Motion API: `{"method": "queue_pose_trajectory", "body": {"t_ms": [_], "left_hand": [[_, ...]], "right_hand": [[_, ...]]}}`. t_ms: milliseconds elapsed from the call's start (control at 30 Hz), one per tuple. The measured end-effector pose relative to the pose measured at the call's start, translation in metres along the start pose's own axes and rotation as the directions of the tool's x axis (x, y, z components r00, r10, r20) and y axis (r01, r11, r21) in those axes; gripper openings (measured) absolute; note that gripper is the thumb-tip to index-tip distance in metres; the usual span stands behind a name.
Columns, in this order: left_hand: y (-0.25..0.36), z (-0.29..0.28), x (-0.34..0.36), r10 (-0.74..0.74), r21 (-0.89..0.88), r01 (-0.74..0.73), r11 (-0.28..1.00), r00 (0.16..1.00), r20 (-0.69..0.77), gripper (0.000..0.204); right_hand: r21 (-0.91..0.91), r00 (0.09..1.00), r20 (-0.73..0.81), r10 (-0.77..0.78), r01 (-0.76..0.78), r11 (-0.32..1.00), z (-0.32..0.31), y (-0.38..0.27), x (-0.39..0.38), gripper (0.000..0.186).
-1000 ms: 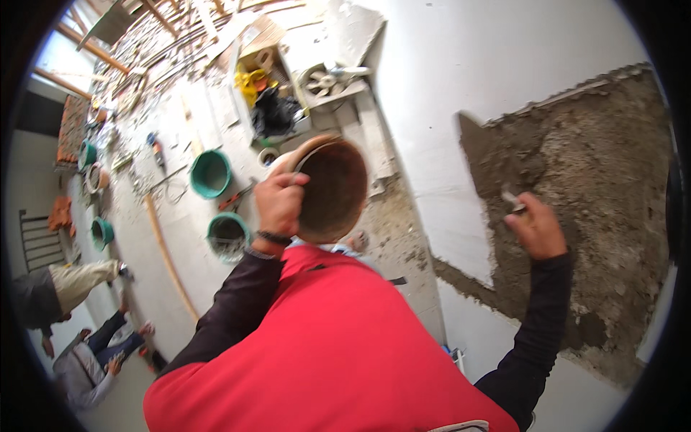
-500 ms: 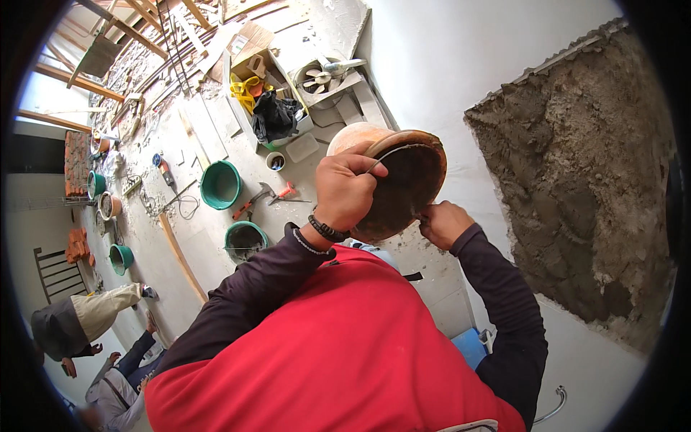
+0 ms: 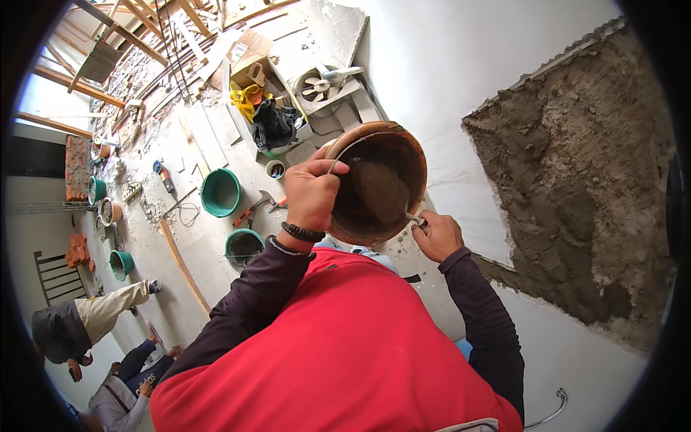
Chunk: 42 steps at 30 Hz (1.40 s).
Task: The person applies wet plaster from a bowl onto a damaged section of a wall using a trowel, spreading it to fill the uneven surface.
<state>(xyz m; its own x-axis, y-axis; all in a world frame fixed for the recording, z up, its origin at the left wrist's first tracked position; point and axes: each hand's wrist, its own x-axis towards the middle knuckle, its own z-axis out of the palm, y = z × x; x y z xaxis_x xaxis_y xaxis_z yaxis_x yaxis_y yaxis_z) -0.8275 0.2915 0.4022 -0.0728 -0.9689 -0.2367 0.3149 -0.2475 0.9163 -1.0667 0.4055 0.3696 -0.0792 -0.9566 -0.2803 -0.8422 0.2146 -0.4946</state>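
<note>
My left hand [image 3: 313, 193] grips the rim and wire handle of a round, mortar-stained orange bucket [image 3: 399, 155], tilted so its dark inside faces the camera. My right hand [image 3: 439, 237] is closed on a trowel handle [image 3: 419, 219] at the bucket's lower right; the blade [image 3: 378, 189] lies inside, coated in grey-brown material, its outline hard to tell apart from the mortar. To the right, a large rough patch of wet mortar [image 3: 576, 180] covers part of the white wall [image 3: 425, 65].
Green tubs [image 3: 221, 191], a hammer [image 3: 255, 209], a power tool [image 3: 165, 178], a box of materials [image 3: 273, 122], a fan [image 3: 319, 88], timber rubble [image 3: 144, 57] and a long plank [image 3: 183, 266] lie around. Two people [image 3: 86, 317] [image 3: 129, 389] are at lower left; a curved metal pipe [image 3: 548, 414] is lower right.
My right hand and trowel have moved left from the wall patch into the bucket. The bucket went right and up, then slightly back left, opening more toward the camera.
</note>
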Motion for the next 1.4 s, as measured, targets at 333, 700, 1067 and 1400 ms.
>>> {"method": "queue_pose_trajectory", "body": {"t_ms": [333,700,1067,1400], "left_hand": [[-0.059,-0.106,0.002,-0.17,-0.029,0.179,0.983,0.852,-0.494,0.028],[-0.189,-0.308,-0.063,0.02,0.206,0.379,0.902,0.44,-0.898,0.029],[-0.236,-0.39,-0.129,-0.494,-0.433,0.343,0.833,0.11,-0.862,0.064],[-0.288,-0.426,-0.171,-0.679,-0.596,0.397,0.698,0.103,-0.727,0.053]], "right_hand": [[0.136,0.987,0.154,-0.046,0.025,0.99,-0.134,0.026,0.004,0.019],[0.223,0.897,0.005,0.441,-0.431,0.874,-0.227,0.151,0.091,0.018],[-0.436,0.941,-0.107,0.32,-0.334,0.836,-0.099,0.248,0.161,0.031],[-0.355,0.905,-0.345,0.248,-0.37,0.859,-0.135,0.212,0.157,0.03]]}}
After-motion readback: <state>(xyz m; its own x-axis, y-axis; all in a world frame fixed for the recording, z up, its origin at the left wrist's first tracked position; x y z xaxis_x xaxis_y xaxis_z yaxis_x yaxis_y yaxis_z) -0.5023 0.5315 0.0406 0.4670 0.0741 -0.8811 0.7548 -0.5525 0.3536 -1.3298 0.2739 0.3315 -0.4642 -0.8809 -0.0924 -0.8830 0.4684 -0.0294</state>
